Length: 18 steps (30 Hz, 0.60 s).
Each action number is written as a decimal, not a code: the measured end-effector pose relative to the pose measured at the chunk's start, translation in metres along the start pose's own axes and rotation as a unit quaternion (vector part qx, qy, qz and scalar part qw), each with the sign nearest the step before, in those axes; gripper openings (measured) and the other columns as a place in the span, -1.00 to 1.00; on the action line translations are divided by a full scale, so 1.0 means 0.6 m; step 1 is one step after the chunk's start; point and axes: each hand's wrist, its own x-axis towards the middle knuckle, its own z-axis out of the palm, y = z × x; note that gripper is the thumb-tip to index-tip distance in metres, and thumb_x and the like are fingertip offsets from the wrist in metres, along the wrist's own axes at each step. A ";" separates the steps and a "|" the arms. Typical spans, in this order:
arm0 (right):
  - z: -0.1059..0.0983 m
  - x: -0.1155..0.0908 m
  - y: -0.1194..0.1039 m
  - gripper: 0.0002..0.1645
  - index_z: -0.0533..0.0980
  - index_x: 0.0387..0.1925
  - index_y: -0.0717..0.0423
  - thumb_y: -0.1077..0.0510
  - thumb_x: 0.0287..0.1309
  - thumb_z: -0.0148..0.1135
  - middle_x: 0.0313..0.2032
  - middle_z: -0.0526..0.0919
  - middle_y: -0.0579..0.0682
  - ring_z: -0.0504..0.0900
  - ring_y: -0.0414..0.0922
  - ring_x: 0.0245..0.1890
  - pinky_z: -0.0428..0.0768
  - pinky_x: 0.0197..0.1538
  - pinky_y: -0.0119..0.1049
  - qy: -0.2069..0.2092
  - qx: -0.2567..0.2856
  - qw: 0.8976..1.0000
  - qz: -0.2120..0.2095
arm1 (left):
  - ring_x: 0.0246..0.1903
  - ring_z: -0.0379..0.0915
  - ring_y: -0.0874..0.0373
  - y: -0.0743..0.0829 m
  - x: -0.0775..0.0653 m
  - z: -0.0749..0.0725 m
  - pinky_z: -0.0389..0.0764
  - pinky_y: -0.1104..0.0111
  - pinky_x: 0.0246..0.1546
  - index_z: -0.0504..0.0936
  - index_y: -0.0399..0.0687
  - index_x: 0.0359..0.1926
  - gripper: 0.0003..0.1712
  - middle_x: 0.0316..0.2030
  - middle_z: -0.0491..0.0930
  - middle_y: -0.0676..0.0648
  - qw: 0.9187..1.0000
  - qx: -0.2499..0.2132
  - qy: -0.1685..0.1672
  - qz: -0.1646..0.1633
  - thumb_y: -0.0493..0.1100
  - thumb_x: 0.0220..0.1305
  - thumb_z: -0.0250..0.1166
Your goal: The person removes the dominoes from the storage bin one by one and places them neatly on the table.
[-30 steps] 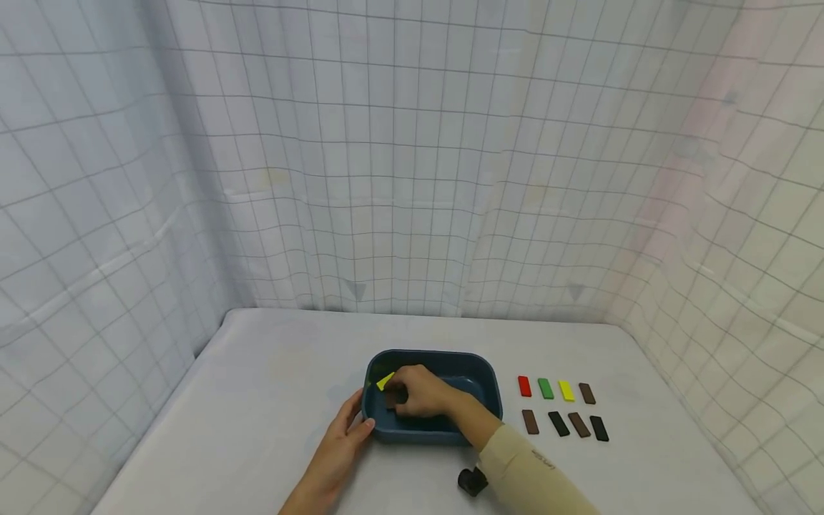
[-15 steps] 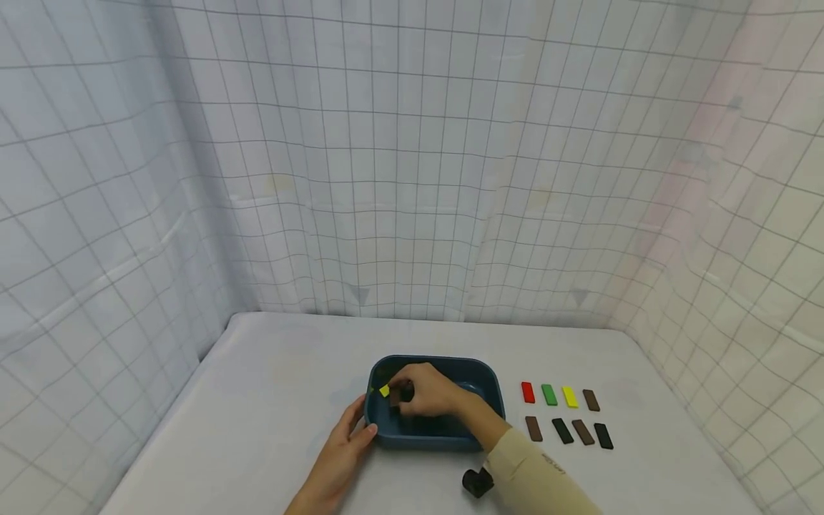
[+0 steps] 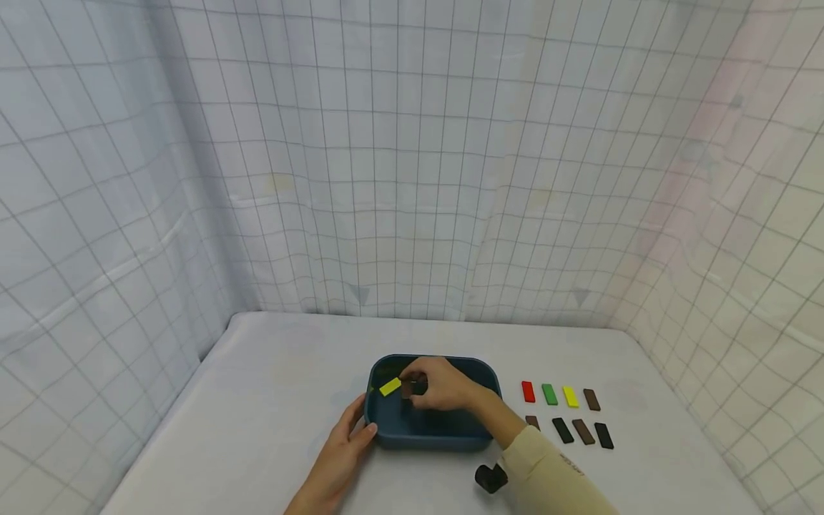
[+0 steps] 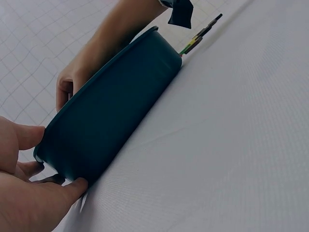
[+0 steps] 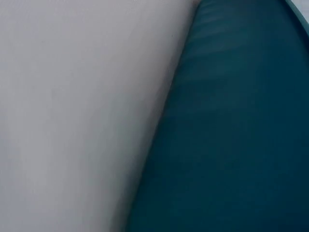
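A dark teal plastic bin [image 3: 438, 443] stands on the white table. At its left end my left hand [image 3: 341, 454] grips it, the thumb at the rim and the fingers round the outer wall, as the left wrist view shows. My right hand [image 3: 444, 386] is over the inside of the bin, pinching a small brown rectangular tile [image 3: 407, 388] between thumb and fingers. Just left of that tile, a yellow tile [image 3: 390, 387] lies in the bin. The right wrist view is mostly filled by the bin's outer wall [image 5: 227, 121]; the right hand is hidden there.
Right of the bin, two rows of tiles lie on the table. The back row has a red tile [image 3: 528, 392], a green tile [image 3: 549, 394], a yellow one and a brown one; brown and black tiles form the front row. A black wrist camera [image 3: 491, 478] hangs below the right sleeve.
My right hand has moved right and slightly up within the bin, with the brown tile pinched. More of the yellow tile in the bin now shows. The left hand stays at the bin.
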 end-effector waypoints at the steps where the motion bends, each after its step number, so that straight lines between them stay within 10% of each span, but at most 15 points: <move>1: -0.004 -0.002 0.000 -0.50 0.62 0.14 0.20 0.22 0.13 0.43 0.01 0.68 -0.11 0.63 -0.21 0.02 0.62 0.12 -0.29 0.000 -0.004 1.000 0.000 | 0.55 -0.34 -0.37 0.000 0.001 0.000 0.04 -0.14 0.48 -0.10 -0.20 0.64 -0.19 0.61 -0.27 -0.36 1.000 -0.001 0.001 0.000 -0.20 0.60 0.13; 18: -0.059 -0.051 -0.005 -0.54 0.63 0.12 0.24 0.25 0.15 0.42 0.00 0.67 -0.07 0.65 -0.13 0.01 0.65 0.11 -0.22 0.010 -0.033 0.999 -0.023 | 0.55 -0.30 -0.39 -0.001 0.003 0.003 0.08 -0.14 0.46 -0.06 -0.22 0.63 -0.18 0.60 -0.26 -0.39 1.000 0.001 0.020 -0.003 -0.23 0.57 0.17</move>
